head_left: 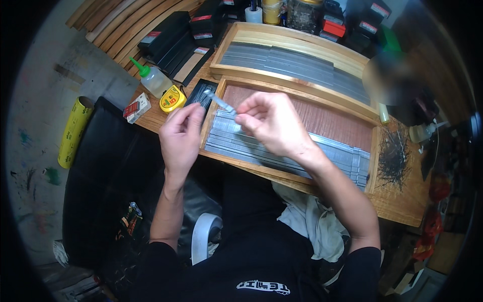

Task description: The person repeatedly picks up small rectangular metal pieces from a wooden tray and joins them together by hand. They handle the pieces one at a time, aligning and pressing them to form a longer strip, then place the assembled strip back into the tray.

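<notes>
My right hand [274, 123] pinches one end of a short, flat grey strip [221, 102], metallic in look, above the near wooden tray. The strip's other end points up and left, toward my left hand. My left hand [181, 133] is closed, thumb against fingertips, at the tray's left corner; anything in it is too small to make out. The near tray [375, 156] has a brown bottom and holds long grey strips [251, 146] laid side by side along its front. A black box [196, 90] with thin dark pieces lies just beyond my left fingertips.
Behind stands a second wooden tray [297, 30] of grey strips. A yellow tape measure [172, 98] and a green-capped bottle [155, 80] stand left. Thin black wire-like pieces [393, 158] lie heaped on the right. Black boxes [166, 38] and jars line the back.
</notes>
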Motion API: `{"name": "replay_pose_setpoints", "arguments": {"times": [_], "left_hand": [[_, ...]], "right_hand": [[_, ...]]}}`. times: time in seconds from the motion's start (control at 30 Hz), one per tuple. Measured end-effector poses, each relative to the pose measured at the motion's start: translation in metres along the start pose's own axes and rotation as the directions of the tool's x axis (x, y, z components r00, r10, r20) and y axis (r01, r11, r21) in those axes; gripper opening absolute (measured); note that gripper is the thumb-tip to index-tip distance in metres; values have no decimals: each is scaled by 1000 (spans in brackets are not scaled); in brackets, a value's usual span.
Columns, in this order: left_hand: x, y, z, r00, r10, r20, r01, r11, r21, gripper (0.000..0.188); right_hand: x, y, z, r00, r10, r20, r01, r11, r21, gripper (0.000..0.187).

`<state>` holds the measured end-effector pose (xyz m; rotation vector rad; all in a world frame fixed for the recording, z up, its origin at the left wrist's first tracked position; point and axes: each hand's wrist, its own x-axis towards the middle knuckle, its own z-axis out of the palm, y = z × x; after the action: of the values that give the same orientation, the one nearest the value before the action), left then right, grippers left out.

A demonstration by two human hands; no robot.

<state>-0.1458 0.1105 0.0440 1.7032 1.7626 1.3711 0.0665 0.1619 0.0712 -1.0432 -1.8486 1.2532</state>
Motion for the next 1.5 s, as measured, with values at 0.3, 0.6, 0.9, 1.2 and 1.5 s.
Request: {"name": "replay_pose_setpoints", "arguments": {"times": [0.3,0.6,0.9,1.2,1.5], "left_hand": [[14,3,14,925,187,331,-339,797,499,43],[19,24,19,898,87,431,-387,621,681,20],[13,30,5,965,154,214,-254,754,606,28],[-39,58,53,940,-193,282,333,698,-634,39],[-74,84,99,872,-216,439,489,377,-786,13]], "right_hand": [[-37,3,-20,987,78,-142,-65,993,95,16],[-87,8,-21,946,29,-322,47,973,227,15],[-111,18,-22,912,115,-394,66,906,418,15],[-130,16,-9,780,-303,-547,261,953,-156,16],[-148,30,-9,742,-496,-451,214,812,-543,26]]}}
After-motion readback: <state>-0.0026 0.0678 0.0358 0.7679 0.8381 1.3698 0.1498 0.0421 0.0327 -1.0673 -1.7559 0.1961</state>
